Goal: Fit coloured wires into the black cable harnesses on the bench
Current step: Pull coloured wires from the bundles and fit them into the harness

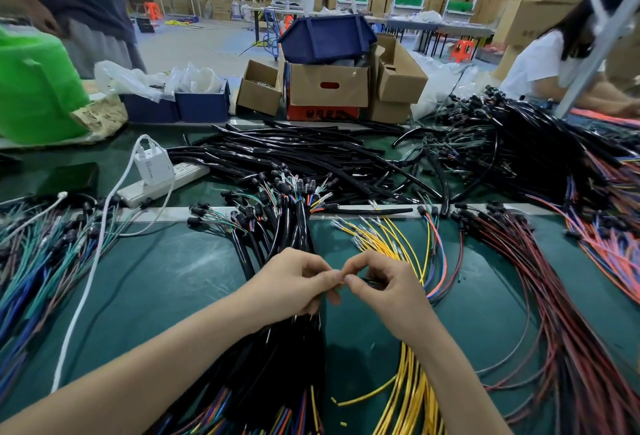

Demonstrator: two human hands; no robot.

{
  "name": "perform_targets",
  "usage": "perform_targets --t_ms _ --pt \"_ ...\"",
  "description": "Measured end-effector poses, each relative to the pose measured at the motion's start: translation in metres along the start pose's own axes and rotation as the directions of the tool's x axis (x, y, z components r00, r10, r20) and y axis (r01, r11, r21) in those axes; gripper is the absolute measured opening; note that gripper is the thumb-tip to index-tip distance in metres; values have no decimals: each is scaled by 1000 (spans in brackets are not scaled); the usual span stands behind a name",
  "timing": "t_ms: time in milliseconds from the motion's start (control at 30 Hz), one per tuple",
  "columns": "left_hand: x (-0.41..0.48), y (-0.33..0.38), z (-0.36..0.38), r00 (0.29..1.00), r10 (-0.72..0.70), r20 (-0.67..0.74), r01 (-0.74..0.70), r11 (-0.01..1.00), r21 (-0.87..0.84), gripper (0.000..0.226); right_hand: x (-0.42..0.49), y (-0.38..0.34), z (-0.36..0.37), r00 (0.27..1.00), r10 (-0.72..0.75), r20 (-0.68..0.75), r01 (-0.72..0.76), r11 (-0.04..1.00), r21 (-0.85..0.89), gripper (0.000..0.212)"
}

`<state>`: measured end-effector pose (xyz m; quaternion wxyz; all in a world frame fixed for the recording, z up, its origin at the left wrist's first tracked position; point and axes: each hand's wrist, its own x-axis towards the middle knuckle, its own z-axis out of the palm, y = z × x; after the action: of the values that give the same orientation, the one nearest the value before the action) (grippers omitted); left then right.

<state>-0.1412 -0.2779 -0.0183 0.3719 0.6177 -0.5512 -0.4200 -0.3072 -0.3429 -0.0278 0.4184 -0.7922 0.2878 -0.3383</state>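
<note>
A bundle of black cable harnesses [291, 226] runs up the middle of the green bench, coloured wire tails fanning from its far end. My left hand [294, 282] lies over this bundle, fingers curled, pinching something small at its fingertips. My right hand [384, 289] meets it fingertip to fingertip and pinches a yellow wire [372, 283]. What sits between the fingertips is too small to make out. A sheaf of yellow wires [391, 237] with metal terminals spreads under and beyond my right hand.
Red and dark wires [540, 278] fan across the right. Blue and green wires [41, 254] lie at the left, with a white cable and a power strip [162, 181]. Loose black sleeves [311, 154] pile up behind. Cardboard boxes [329, 88] and two people line the far edge.
</note>
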Motion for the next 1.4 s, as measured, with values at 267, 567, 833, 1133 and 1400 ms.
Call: perform_targets --t_ms 267,567,833,1133,1400 --pt "3 13 -12 936 -198 292 236 966 -101 29 -1 4 -3 998 37 46 -39 998 51 22" --pt "7 10 -12 906 -251 340 269 963 -7 26 -1 5 -4 989 86 120 -78 995 -67 18" --pt "9 9 -16 855 -271 441 329 942 -59 26 -1 5 -8 981 108 164 -103 994 -38 16" --pt "11 13 -9 875 -263 406 280 960 17 28 -2 5 -8 974 72 215 -70 997 -19 17" --pt "14 19 10 914 -181 364 94 965 244 29 -6 -2 16 996 7 83 -15 996 93 26"
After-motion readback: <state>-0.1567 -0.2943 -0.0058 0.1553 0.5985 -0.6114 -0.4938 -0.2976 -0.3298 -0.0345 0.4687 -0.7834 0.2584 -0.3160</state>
